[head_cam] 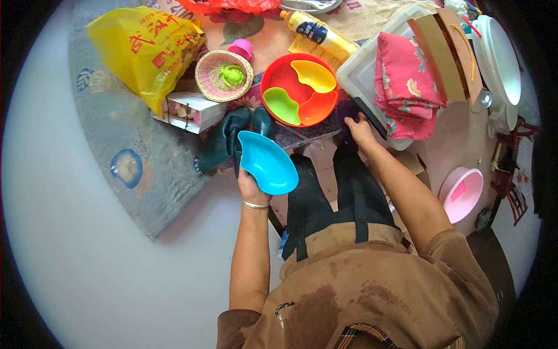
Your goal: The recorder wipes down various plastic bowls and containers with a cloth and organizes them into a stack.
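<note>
My left hand [255, 188] holds a curved blue plastic dish [272, 168] by its lower left edge, with its hollow side up. My right hand [362, 131] grips a dark purple cloth [347, 110] beside a clear plastic bin, and part of the cloth is hidden by the hand. Ahead stands a round red plastic tray [279, 78]. Inside it lie curved dishes of the same kind: a yellow one [316, 77], a green one [279, 104] and an orange-red one [317, 109]. Dark green glossy rubber items [226, 135], perhaps boots, are just beyond the blue dish.
A yellow plastic bag [144, 52], a white box [202, 115] and a woven basket [211, 87] with a green toy spider [231, 75] are at left. Rightward are a bottle of yellow liquid [320, 35], the bin [351, 72], folded pink floral fabric [405, 83] and a pink basin [462, 196].
</note>
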Demonstrator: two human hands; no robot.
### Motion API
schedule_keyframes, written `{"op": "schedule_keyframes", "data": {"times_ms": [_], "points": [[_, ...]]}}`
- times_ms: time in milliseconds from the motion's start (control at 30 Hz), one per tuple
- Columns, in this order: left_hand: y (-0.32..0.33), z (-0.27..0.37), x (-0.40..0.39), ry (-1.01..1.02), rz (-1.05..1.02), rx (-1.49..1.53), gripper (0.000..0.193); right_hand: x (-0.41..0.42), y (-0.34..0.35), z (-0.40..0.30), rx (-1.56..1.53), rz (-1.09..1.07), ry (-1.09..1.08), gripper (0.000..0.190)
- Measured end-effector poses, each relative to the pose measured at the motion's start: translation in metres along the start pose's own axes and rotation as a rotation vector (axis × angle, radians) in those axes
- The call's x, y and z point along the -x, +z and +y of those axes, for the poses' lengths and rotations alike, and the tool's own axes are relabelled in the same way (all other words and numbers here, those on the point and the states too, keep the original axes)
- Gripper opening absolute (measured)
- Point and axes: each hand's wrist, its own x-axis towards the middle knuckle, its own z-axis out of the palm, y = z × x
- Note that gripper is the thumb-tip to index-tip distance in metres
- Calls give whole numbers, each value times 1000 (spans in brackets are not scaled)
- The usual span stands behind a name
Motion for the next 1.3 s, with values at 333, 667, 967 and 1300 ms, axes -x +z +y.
{"op": "schedule_keyframes", "data": {"times_ms": [333, 667, 967, 1300], "points": [[-34, -36, -78, -119, -36, 183, 61, -48, 13, 45, 420, -61, -133, 79], [-60, -49, -90, -167, 42, 87, 59, -26, 8, 41, 697, -3, -294, 36], [-72, -61, -87, -324, 29, -92, 65, 114, 14, -80, 332, -480, -522, 31], [-83, -84, -78, -206, 117, -380, 59, 109, 77, -52, 224, -765, -596, 50]]}}
